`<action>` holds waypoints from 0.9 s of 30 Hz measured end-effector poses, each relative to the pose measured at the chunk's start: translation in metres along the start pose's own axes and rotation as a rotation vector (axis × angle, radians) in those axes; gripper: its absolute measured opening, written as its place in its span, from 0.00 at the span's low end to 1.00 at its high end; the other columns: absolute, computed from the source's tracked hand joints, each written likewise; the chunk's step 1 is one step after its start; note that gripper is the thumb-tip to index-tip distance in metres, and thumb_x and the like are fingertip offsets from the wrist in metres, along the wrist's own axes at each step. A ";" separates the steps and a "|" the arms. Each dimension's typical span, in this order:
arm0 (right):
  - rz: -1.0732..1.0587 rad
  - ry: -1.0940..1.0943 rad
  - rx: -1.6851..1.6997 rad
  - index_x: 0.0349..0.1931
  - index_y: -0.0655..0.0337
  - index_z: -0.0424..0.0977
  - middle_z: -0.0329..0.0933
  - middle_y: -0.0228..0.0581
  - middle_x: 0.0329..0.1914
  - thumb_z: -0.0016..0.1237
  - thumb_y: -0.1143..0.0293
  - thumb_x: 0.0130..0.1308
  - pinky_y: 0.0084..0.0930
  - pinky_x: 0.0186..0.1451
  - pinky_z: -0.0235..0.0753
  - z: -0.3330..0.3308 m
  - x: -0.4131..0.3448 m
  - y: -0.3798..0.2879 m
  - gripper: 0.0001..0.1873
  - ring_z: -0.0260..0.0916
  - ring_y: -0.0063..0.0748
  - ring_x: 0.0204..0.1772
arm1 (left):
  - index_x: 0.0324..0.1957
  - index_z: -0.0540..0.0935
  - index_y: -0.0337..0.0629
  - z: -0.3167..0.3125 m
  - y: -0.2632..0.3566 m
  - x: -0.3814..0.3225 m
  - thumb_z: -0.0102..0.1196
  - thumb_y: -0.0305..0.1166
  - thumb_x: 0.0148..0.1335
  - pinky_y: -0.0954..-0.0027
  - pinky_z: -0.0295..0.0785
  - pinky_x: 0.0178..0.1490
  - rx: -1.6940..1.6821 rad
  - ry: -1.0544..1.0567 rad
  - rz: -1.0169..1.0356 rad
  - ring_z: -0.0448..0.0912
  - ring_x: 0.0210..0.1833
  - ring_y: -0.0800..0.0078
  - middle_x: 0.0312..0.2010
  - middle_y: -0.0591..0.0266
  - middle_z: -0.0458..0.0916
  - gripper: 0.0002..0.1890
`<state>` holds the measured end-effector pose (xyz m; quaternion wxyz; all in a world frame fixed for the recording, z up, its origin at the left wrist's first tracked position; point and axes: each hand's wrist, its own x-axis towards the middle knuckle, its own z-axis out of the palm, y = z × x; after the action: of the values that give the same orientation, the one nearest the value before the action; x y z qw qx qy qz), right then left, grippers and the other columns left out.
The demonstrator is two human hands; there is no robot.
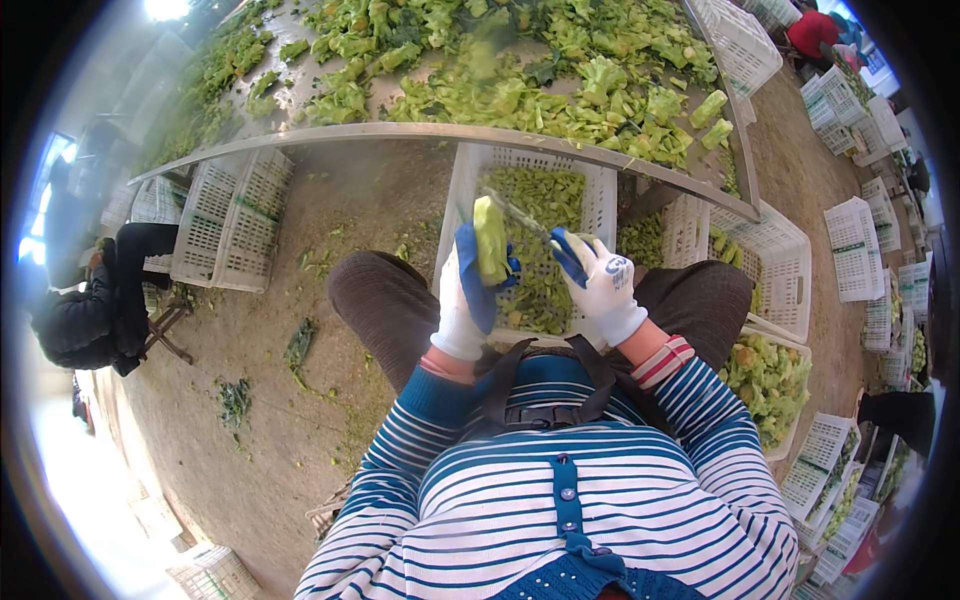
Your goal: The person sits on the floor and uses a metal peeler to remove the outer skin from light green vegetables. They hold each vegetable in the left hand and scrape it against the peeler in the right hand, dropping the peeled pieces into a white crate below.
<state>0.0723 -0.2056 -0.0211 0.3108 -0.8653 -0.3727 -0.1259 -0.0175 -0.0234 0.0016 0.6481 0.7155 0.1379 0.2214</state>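
My left hand (471, 292), in a white glove with a blue coated palm, grips a pale green peeled vegetable stem (490, 240) and holds it upright. In a matching glove, my right hand (594, 277) is closed round a knife (517, 214), whose blade, smeared with green bits, points up and left to the top of the stem. Under both hands, between my knees, a white plastic crate (448, 225) holds many green peelings (544, 202).
Leafy trimmings (525, 97) cover a metal-edged table (420, 131) ahead. White crates (784, 277) stand at right, one holding leafy pieces (761, 382); stacked crates (232, 217) stand at left. A seated person (90, 315) is at far left, another person (814, 31) at upper right. Leaf scraps (300, 349) lie on the floor.
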 end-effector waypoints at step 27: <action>-0.161 -0.224 -0.486 0.60 0.62 0.71 0.77 0.50 0.53 0.45 0.72 0.63 0.33 0.38 0.81 0.013 0.023 0.017 0.23 0.82 0.42 0.36 | 0.62 0.73 0.49 0.022 0.013 -0.009 0.49 0.51 0.70 0.71 0.74 0.41 -0.042 0.041 -0.201 0.79 0.43 0.71 0.47 0.61 0.79 0.25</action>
<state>0.1003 -0.1933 -0.0280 0.0398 -0.8907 -0.4309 -0.1393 -0.0152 -0.0484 0.0119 0.6790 0.6795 0.2178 0.1727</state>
